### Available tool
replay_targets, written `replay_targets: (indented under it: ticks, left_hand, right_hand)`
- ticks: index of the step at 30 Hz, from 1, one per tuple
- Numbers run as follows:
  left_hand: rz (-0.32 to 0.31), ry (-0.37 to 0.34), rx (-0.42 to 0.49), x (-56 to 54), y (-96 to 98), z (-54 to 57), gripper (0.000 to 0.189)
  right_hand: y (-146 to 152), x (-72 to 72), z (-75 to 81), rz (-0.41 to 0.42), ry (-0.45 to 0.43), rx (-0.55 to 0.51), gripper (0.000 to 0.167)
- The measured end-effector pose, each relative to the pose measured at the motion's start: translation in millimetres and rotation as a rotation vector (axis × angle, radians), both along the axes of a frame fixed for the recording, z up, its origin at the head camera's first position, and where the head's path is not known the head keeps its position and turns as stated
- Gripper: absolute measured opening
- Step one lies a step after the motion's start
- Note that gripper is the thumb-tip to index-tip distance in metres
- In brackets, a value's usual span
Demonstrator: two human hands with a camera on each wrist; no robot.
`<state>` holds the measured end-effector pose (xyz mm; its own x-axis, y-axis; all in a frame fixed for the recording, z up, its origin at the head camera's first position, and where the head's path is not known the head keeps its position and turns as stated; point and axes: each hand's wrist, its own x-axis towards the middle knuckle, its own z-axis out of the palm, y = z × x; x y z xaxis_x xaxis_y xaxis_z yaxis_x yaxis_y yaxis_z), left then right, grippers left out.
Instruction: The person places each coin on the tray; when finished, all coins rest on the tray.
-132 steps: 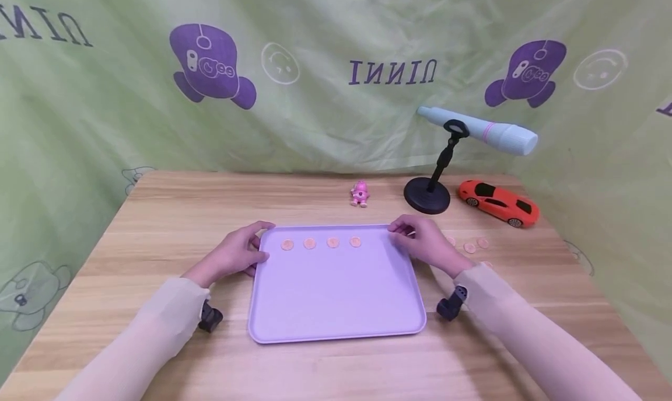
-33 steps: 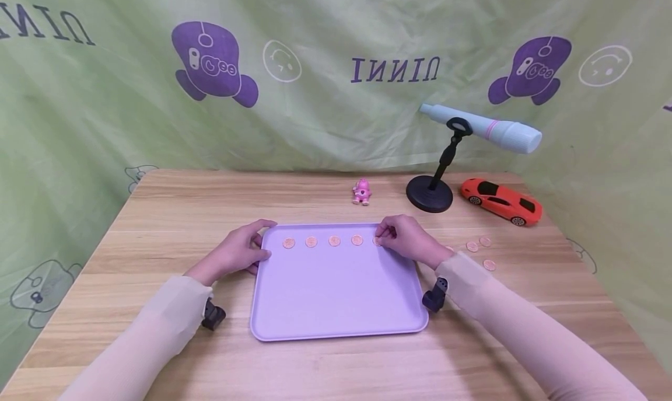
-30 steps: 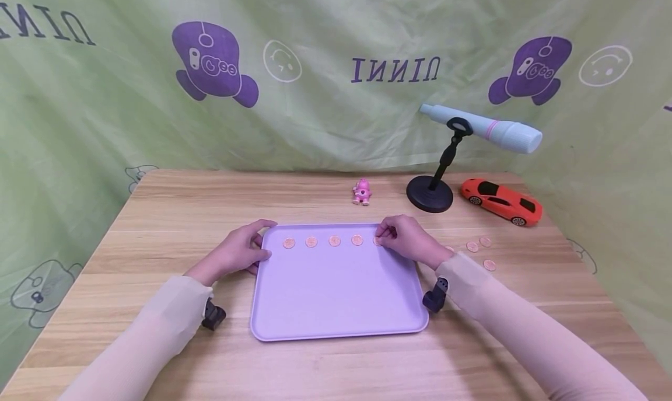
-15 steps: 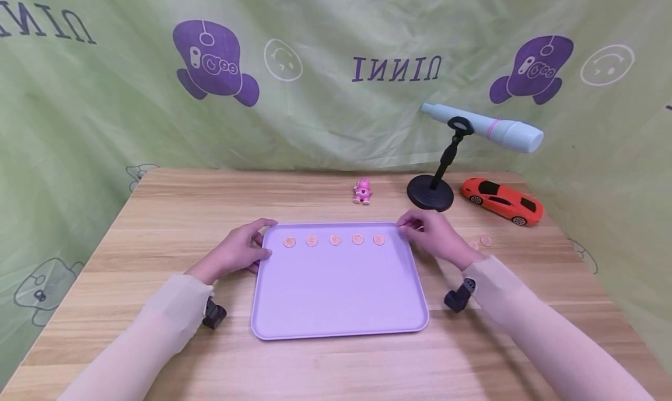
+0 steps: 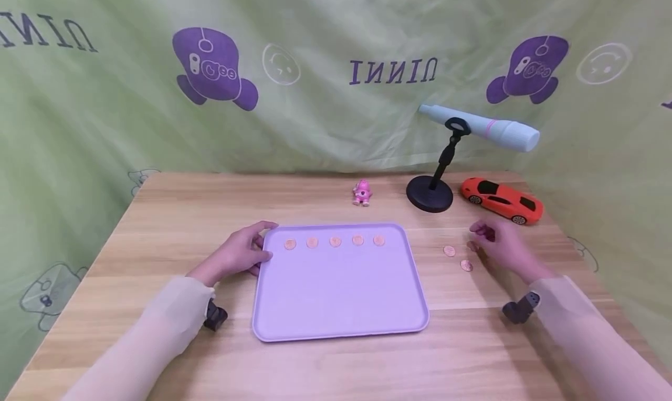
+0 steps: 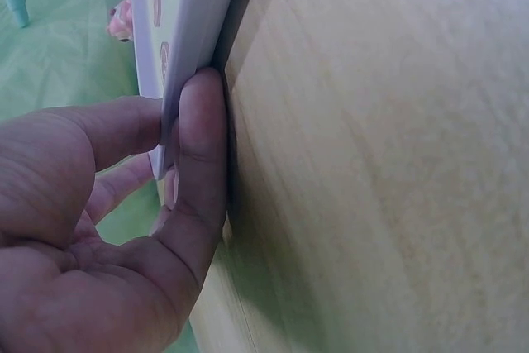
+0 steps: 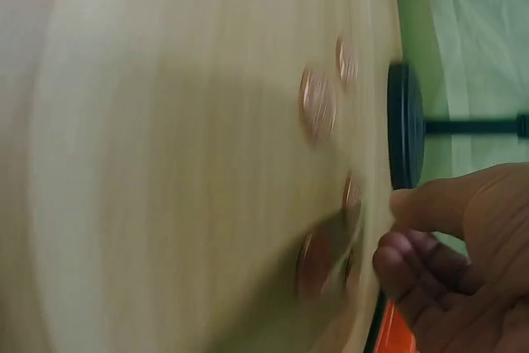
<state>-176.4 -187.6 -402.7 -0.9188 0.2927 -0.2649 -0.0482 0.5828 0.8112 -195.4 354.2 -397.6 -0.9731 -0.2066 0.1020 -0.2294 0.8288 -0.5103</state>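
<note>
head view: the left hand [image 5: 244, 250] pinches the left edge of a pale purple, rectangular tray [image 5: 341, 296] near its far left corner. the tray lies flat around the middle of the light wooden worktop [image 5: 173, 214], with five flat, round, copper-coloured discs [image 5: 335, 241] in a row along its far edge. the right hand [image 5: 504, 246], fingers loosely bent, hangs by matching loose discs [image 5: 466, 265] toward the worktop's right edge. a glossy red-orange toy car [image 5: 501, 201] stands near the far right corner; a black stand with a round base [image 5: 429, 194] bears a pale blue microphone [image 5: 488, 126], and a small pink figurine [image 5: 361, 193] stands by the far edge.

left wrist view: the tray's rim sits between thumb and finger, the finger on the worktop side.

right wrist view: thumb and fingertips are narrowly apart, nothing visible between them, just beside the loose discs.
</note>
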Motion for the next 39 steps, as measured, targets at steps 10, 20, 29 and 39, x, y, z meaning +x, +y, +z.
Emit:
replay_targets:
  ticks: [10, 20, 29, 39]
  left_hand:
    - [-0.002, 0.018, -0.011, 3.7, -6.4, -3.1, 0.065]
    - [-0.013, 0.013, -0.01, 2.5, -2.2, 0.1, 0.063]
    - [-0.015, 0.02, -0.005, 1.6, -1.1, -0.9, 0.064]
    - [-0.011, 0.023, -0.003, -0.5, 0.8, -0.4, 0.065]
  right_hand:
    - [15.4, 1.8, -6.7, 0.005, -0.054, 0.083, 0.018]
    - [21.2, -3.4, -5.5, -0.023, -0.094, 0.091, 0.02]
    - [23.8, -8.9, 1.6, -0.032, -0.138, 0.105, 0.022]
    - [27.6, -9.5, 5.8, -0.093, -0.244, 0.084, 0.025]
